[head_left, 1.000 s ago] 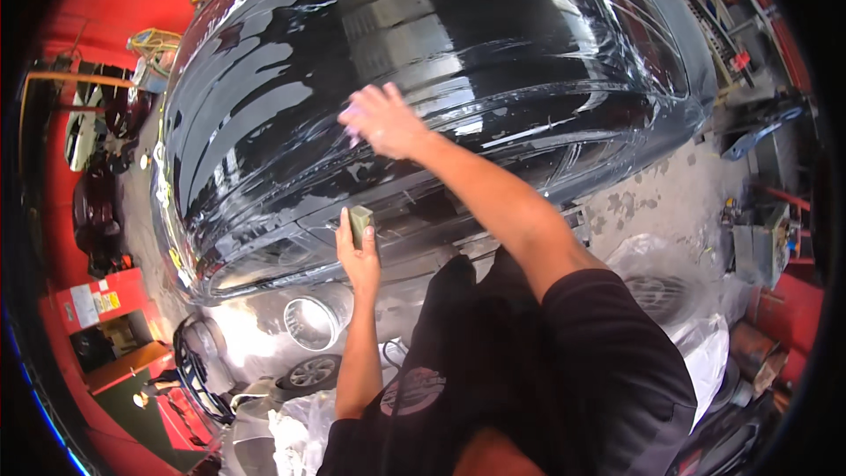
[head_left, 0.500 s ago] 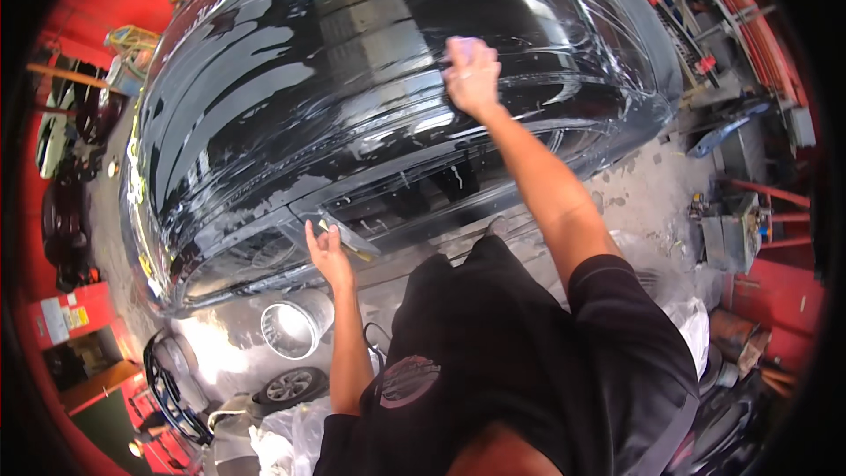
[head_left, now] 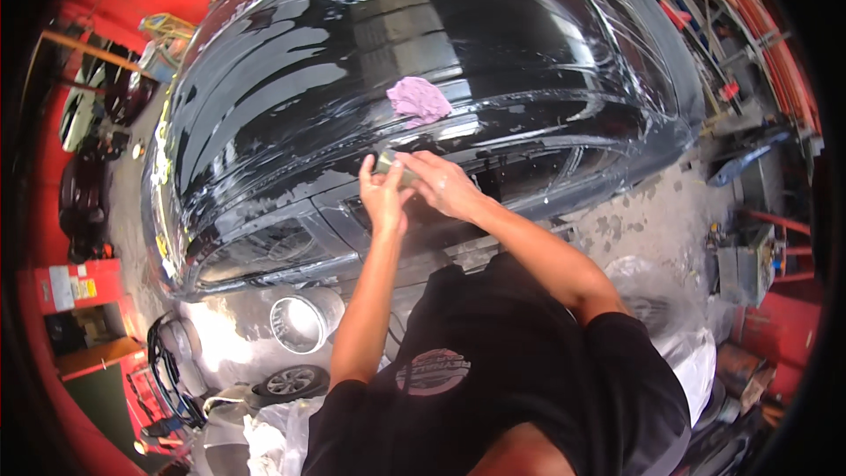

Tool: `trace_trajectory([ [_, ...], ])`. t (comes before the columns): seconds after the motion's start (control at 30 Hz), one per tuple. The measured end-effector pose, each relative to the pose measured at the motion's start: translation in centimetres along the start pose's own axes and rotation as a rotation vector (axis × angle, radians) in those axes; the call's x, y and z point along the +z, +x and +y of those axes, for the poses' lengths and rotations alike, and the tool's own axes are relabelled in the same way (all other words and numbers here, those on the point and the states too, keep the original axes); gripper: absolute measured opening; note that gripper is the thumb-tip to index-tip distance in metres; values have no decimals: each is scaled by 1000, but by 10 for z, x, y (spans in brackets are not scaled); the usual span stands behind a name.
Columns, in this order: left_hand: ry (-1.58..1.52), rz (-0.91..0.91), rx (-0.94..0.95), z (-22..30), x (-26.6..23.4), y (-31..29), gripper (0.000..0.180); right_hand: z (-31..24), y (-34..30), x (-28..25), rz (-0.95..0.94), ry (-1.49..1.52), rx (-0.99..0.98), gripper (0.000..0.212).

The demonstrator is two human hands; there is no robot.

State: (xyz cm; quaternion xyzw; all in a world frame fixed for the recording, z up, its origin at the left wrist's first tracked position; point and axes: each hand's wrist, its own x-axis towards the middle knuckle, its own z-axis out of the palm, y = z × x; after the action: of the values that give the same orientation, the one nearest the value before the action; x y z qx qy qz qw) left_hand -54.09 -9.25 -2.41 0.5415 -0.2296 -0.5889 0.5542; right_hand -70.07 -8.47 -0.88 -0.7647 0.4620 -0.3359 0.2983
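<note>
Both my hands meet over the near side of a wet black car (head_left: 493, 26), whose dark surface carries whitish streaks. My left hand (head_left: 385, 199) pinches a small flat grey piece with a yellowish edge (head_left: 385, 160); its kind I cannot make out. Fingers of my right hand (head_left: 448, 187) close on the same piece from the other side. A crumpled purple cloth (head_left: 419, 100) lies on the roof just beyond my hands, touched by neither.
A bucket (head_left: 328, 307) stands on the floor at the lower left, with a wheel (head_left: 295, 383) and clear plastic sheeting (head_left: 286, 427) nearer me. Metal stands (head_left: 745, 269) and car parts line the right side. Red walls surround the workspace.
My right hand has let go of the purple cloth and come back toward me. My left hand has lifted the grey piece forward and right, and both hands now hold it.
</note>
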Motion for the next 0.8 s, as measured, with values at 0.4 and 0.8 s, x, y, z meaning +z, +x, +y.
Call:
trace_trajectory([
  [0.4, -32, 10, -30, -28, 59, -44, 85, 13, -30, -79, -184, -252, -33, 81],
  [0.8, -100, -513, 481, 97, 120, -162, 33, 110, -23, -135, 80, -116, -14, 67],
])
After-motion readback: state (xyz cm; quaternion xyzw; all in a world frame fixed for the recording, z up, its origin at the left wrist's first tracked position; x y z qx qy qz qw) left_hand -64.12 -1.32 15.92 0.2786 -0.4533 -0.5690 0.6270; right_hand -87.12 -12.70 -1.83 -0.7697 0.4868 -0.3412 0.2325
